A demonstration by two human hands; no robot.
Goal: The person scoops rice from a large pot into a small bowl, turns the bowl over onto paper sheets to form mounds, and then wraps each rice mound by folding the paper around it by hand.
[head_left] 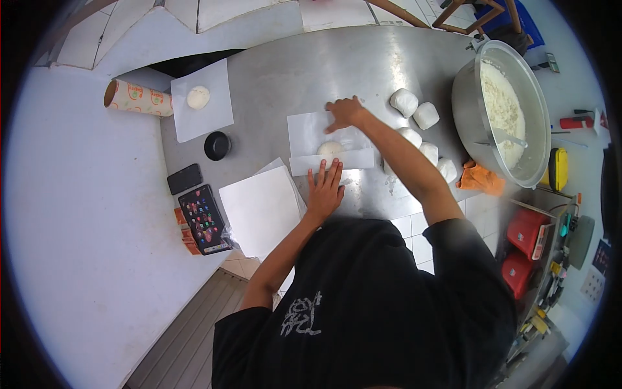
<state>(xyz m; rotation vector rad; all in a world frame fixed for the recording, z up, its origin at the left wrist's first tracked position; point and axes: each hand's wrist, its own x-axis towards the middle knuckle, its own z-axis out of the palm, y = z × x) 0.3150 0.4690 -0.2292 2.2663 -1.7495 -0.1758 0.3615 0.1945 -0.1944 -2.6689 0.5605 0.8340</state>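
Observation:
On the steel table a sheet of white paper point(304, 135) lies under a round white mound point(331, 148), its near edge folded up over part of the mound. My left hand point(325, 188) rests on that folded strip with its fingers spread. At the far side of the same sheet, my right hand point(345, 113) has its fingers apart, the fingertips near the paper's far edge. To the right sit several white wrapped bundles point(404, 102), some partly hidden by my right forearm. A stack of blank white sheets point(261, 211) lies left of my left hand.
A large metal pot point(469, 104) of white grains stands at the right, an orange cloth point(481, 179) below it. On the left are another sheet point(220, 104) with a round mound point(198, 97), a black bowl point(217, 146), a phone point(184, 179), a tablet point(203, 219) and a paper roll point(139, 97).

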